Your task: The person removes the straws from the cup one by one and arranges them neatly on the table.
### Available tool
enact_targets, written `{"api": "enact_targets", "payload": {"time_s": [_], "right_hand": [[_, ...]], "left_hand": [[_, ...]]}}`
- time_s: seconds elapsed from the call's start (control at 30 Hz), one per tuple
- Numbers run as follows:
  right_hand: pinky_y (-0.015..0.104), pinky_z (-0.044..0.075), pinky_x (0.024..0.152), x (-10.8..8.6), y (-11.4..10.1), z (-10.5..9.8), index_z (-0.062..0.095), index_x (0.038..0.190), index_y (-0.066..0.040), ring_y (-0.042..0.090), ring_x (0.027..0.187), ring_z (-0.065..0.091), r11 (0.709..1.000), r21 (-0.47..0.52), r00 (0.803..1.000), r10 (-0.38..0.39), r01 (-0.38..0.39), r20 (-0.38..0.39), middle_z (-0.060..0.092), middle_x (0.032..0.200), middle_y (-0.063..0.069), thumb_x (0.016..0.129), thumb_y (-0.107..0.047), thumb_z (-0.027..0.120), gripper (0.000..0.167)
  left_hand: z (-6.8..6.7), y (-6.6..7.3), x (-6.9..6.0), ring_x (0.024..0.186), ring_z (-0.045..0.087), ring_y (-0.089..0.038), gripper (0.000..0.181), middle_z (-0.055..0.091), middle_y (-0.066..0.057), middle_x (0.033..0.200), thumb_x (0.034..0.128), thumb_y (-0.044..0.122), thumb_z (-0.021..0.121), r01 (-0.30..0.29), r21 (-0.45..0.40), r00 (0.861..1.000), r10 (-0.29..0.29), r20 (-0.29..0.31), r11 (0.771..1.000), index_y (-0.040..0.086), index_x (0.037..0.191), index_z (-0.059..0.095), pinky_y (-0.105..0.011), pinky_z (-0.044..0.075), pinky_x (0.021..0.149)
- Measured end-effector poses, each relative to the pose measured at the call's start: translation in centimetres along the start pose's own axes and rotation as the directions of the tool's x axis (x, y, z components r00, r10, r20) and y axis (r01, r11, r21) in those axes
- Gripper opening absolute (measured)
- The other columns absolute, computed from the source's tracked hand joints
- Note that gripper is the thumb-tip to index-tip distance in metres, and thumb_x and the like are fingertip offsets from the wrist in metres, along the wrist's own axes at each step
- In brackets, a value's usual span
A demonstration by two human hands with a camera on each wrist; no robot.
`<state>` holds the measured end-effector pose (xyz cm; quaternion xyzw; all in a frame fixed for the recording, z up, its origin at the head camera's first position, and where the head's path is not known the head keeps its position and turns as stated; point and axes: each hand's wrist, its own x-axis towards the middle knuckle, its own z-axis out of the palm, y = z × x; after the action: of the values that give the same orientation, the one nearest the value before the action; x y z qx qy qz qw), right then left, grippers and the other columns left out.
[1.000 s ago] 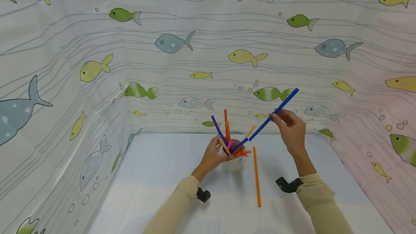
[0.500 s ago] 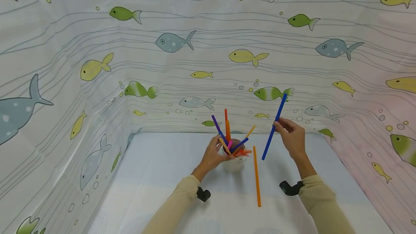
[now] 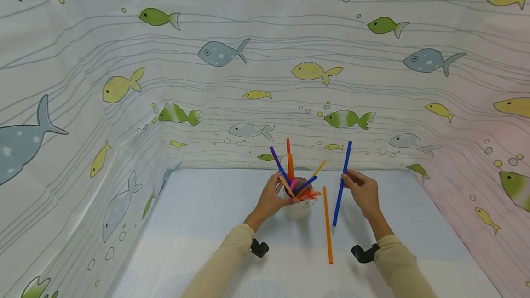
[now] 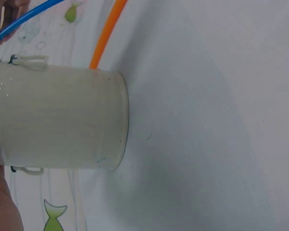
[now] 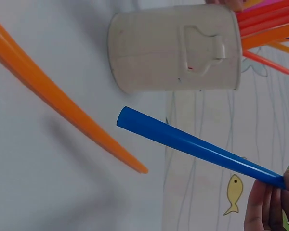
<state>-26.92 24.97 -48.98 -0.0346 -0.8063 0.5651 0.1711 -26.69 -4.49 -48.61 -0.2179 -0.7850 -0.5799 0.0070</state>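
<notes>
In the head view, my right hand [image 3: 362, 192] pinches a long blue straw [image 3: 338, 202] near its middle, between thumb and fingertips. The straw slants, its lower end just right of an orange straw [image 3: 328, 226] that lies on the table. My left hand [image 3: 271, 200] grips the rim of a cream metal can [image 3: 297, 212], thumb at the front. Several coloured straws [image 3: 290, 167] fan out of the can's mouth. The right wrist view shows the blue straw [image 5: 192, 147] above the table, apart from the can [image 5: 159, 53] and the orange straw [image 5: 62, 101].
The white table [image 3: 198, 224] is bounded at the back and sides by a hanging sheet [image 3: 215, 100] printed with fish. Small wire handles [image 4: 31, 61] stick out from the can's sides. A black camera mount sits at each wrist.
My right hand has lowered the blue straw from beside the can's mouth, turning it from slanted to nearly upright, down beside the orange straw. The left hand and can have stayed put.
</notes>
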Motion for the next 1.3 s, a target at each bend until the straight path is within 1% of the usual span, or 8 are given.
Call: {"api": "enact_targets", "payload": {"time_s": [0.2,0.37,0.43,0.7,0.77,0.9,1.13,1.3], "right_hand": [[0.02,0.056,0.078,-0.8,1.3,0.5,0.064,0.125,-0.003,0.012,0.083,0.071,0.998,-0.022,0.998,0.066,-0.065,0.02,0.07,0.109,0.015,0.093,-0.035,0.067,0.045],[0.017,0.055,0.076,-1.3,2.2,0.7,0.064,0.125,-0.002,0.016,0.085,0.071,0.993,-0.05,0.993,0.107,-0.104,0.052,0.07,0.11,0.016,0.093,-0.036,0.067,0.047],[0.018,0.056,0.077,-1.4,2.7,0.8,0.064,0.124,-0.001,0.016,0.085,0.071,0.992,-0.051,0.991,0.119,-0.116,0.066,0.07,0.11,0.017,0.092,-0.036,0.068,0.048],[0.039,0.057,0.086,-1.8,4.3,1.2,0.063,0.125,0.002,0.019,0.087,0.07,0.976,-0.093,0.973,0.204,-0.194,0.109,0.068,0.113,0.018,0.093,-0.033,0.068,0.048],[0.04,0.057,0.085,-2.1,4.6,1.4,0.064,0.124,0.002,0.019,0.087,0.069,0.971,-0.104,0.967,0.225,-0.214,0.116,0.068,0.113,0.019,0.093,-0.032,0.068,0.047],[0.035,0.058,0.081,-2.5,5.2,1.7,0.065,0.122,0.002,0.019,0.088,0.069,0.964,-0.123,0.96,0.25,-0.235,0.124,0.067,0.112,0.019,0.093,-0.031,0.069,0.045],[0.026,0.058,0.072,-3.0,6.1,2.1,0.067,0.119,0.003,0.018,0.085,0.068,0.954,-0.147,0.949,0.283,-0.262,0.139,0.069,0.109,0.018,0.092,-0.027,0.07,0.04],[0.025,0.057,0.069,-3.4,6.8,2.4,0.069,0.117,0.002,0.017,0.083,0.066,0.944,-0.191,0.943,0.298,-0.268,0.149,0.07,0.105,0.016,0.091,-0.028,0.071,0.04]], "left_hand": [[0.0,0.0,0.0,0.136,0.04,-0.032,0.085,0.04,-0.016,0.14,0.0781,0.014,0.083,0.002,-0.001,1.0,-0.002,0.001,1.0,0.004,0.147,0.033,-0.039,0.035,0.109],[0.0,0.1,0.0,0.136,0.04,-0.032,0.087,0.04,-0.016,0.14,0.078,0.014,0.083,0.009,0.001,1.0,-0.009,0.006,1.0,0.003,0.148,0.032,-0.038,0.034,0.109],[0.0,0.1,0.0,0.136,0.039,-0.032,0.088,0.04,-0.016,0.14,0.0779,0.014,0.083,0.008,0.0,1.0,-0.008,0.008,1.0,0.003,0.148,0.032,-0.038,0.034,0.109],[0.0,0.3,0.0,0.137,0.039,-0.032,0.086,0.039,-0.016,0.142,0.0791,0.015,0.082,0.013,0.005,1.0,-0.013,0.011,1.0,0.005,0.149,0.032,-0.039,0.034,0.109],[0.0,0.3,0.0,0.137,0.039,-0.032,0.086,0.039,-0.016,0.141,0.0791,0.015,0.082,0.016,0.009,1.0,-0.016,0.013,1.0,0.004,0.148,0.032,-0.039,0.034,0.109],[0.0,0.1,0.2,0.137,0.039,-0.032,0.085,0.04,-0.016,0.14,0.0793,0.015,0.082,0.013,0.014,1.0,-0.013,0.01,1.0,0.003,0.148,0.032,-0.04,0.035,0.109],[0.8,-3.5,1.5,0.139,0.036,-0.029,0.092,0.037,-0.011,0.144,0.0768,0.019,0.084,0.019,0.018,1.0,-0.018,-0.013,1.0,0.012,0.151,0.03,-0.039,0.034,0.11],[0.8,-3.9,1.4,0.138,0.038,-0.025,0.095,0.039,-0.007,0.143,0.0737,0.028,0.085,0.026,0.02,0.999,-0.026,-0.02,0.999,0.016,0.15,0.031,-0.036,0.035,0.109]]}}
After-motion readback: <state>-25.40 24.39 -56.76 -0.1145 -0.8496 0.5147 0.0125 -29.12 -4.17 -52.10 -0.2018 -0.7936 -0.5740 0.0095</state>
